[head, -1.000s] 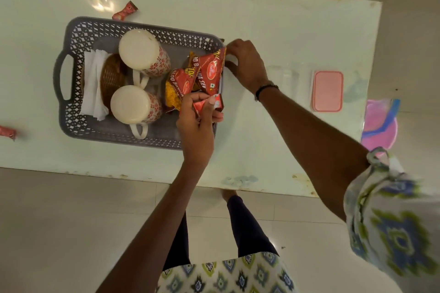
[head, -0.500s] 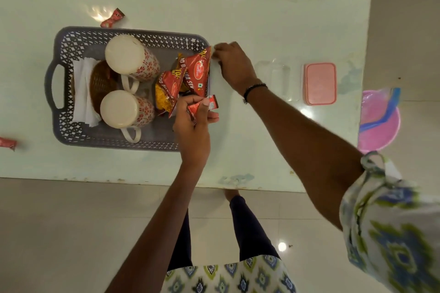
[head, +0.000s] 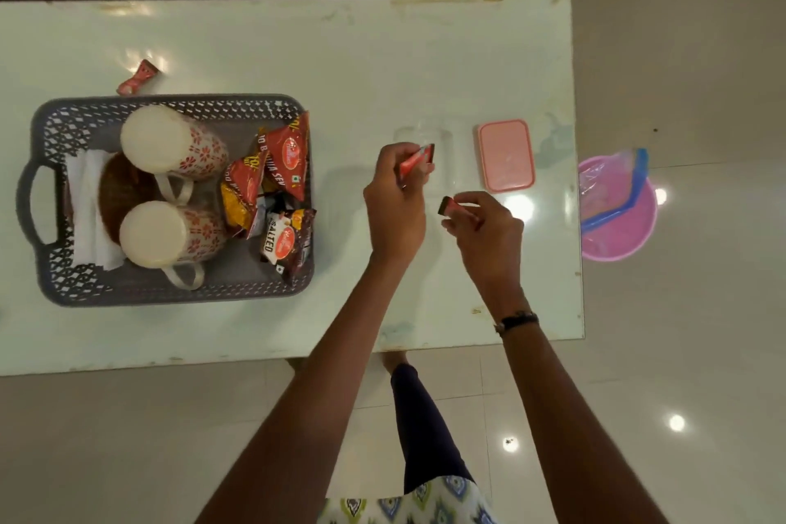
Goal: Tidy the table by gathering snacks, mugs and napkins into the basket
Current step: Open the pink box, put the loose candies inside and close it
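Left hand [head: 393, 206] pinches a red sachet [head: 417, 160]; right hand [head: 487, 232] pinches a second sachet [head: 453, 208]. Both are over the table [head: 383, 55], well right of the basket [head: 178, 200]; left hand nearer. A half-second ago, both hands were at the basket's right rim.

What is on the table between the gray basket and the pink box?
In the head view, the left hand and right hand, each pinching a small red sachet, hover between the gray basket and the pink box.
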Demonstrator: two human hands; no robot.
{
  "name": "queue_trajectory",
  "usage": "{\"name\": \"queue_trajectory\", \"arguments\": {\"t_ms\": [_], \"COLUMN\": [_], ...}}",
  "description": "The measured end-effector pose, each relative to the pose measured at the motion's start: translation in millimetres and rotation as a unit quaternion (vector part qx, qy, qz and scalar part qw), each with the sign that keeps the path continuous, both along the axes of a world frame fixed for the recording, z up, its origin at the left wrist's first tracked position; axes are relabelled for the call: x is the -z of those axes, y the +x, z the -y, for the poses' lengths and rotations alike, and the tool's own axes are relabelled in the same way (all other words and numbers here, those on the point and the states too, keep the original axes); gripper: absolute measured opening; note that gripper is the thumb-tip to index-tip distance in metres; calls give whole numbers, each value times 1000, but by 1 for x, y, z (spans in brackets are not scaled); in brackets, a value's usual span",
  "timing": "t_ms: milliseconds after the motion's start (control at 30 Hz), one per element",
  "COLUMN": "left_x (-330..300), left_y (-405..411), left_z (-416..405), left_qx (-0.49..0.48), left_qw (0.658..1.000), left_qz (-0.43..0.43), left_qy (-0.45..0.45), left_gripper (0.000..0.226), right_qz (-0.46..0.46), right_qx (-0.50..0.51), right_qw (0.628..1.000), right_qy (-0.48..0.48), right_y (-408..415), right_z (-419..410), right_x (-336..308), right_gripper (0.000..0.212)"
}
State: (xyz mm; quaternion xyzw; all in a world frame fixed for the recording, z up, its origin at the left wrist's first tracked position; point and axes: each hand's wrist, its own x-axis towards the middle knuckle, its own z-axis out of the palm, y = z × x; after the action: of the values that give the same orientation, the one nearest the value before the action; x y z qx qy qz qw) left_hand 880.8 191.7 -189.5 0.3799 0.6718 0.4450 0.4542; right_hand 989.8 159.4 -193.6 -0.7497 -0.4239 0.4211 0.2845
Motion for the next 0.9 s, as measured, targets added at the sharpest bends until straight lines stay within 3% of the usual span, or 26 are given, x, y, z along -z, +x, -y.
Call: {"name": "queue_trajectory", "arguments": {"t_ms": [100, 233, 533, 633, 767, 900], "left_x": [8, 15, 25, 23, 13, 0], "left_y": [20, 20, -2, -3, -9, -34], "left_z": [-20, -25, 9, 8, 1, -4], "left_qx": [26, 28, 0, -6, -16, -43], "left_qw": [999, 998, 995, 996, 998, 996], "left_qz": [-32, -25, -35, -32, -13, 49], "left_qy": [-5, -49, -90, -83, -67, -53], "left_gripper": [20, 31, 27, 25, 23, 25], "right_qz": [-26, 20, 56, 133, 163, 121], "right_qx": [39, -10, -47, -88, -88, -105], "right_qw": [999, 998, 996, 987, 983, 986], "right_qy": [12, 52, 46, 4, 15, 51], "right_y": [14, 17, -2, -5, -5, -25], "right_z": [0, -8, -40, -49, -48, -57], "right_x": [-3, -5, -10, -5, -11, -19], "right_gripper": [10, 12, 20, 21, 17, 17]}}
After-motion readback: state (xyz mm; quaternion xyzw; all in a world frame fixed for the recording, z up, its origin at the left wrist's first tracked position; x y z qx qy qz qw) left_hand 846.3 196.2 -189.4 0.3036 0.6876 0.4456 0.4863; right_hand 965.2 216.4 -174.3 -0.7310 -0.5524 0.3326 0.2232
